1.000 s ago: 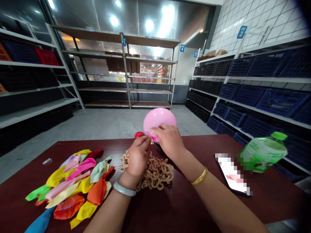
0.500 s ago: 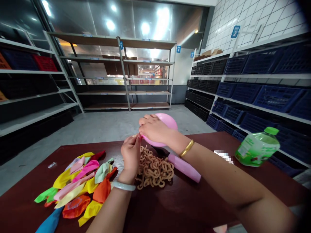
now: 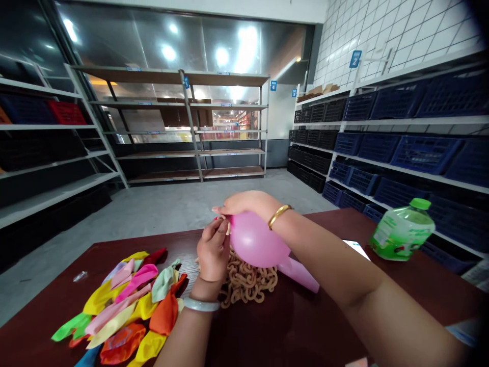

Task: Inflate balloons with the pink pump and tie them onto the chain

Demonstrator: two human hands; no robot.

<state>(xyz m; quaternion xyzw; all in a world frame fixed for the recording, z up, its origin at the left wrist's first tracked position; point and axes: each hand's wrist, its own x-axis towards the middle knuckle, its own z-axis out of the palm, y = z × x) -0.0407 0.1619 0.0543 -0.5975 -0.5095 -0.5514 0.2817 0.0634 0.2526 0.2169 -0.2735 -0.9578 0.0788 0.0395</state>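
An inflated pink balloon [image 3: 256, 242] hangs under my right wrist, above a heap of tan chain links [image 3: 248, 280] on the dark red table [image 3: 290, 326]. My right hand [image 3: 244, 203] arches over the balloon's top and pinches its neck at the left end. My left hand [image 3: 213, 248] is raised beside it, fingers closed on the same neck. A pink tube-shaped thing [image 3: 300, 274] lies on the table behind the balloon.
A pile of flat balloons [image 3: 126, 306] in many colours lies at the left. A green plastic bottle [image 3: 403, 232] lies on its side at the right, with a phone [image 3: 357, 248] near it. Metal shelves and blue crates line the room.
My right hand has rolled over the balloon, so the balloon now hangs below the wrist instead of behind the hand. Both hands stay at its neck. The view has drifted a little.
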